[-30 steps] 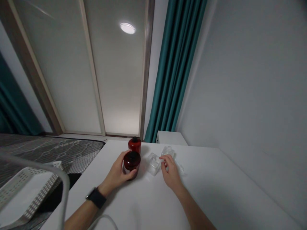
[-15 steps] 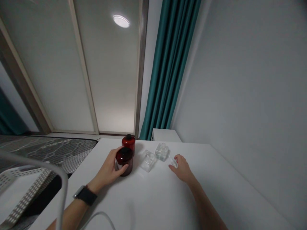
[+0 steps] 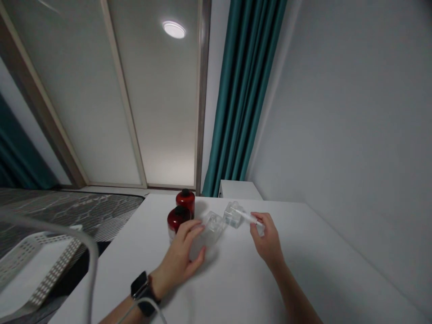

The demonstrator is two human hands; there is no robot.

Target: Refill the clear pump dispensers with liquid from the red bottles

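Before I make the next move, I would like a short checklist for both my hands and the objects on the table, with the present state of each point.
1. Right hand has the white stick in its grip: ok.
2. Left hand is open, thumb and fingers apart: ok.
3. Nearer red bottle and farther red bottle stand upright: ok.
4. Base of the nearer red bottle in full view: not ok, the left hand hides part of it.
5. Left hand clear of the nearer clear container: cannot tell, they overlap in the view.
6. White stick clear of the farther clear container: cannot tell, they overlap too.
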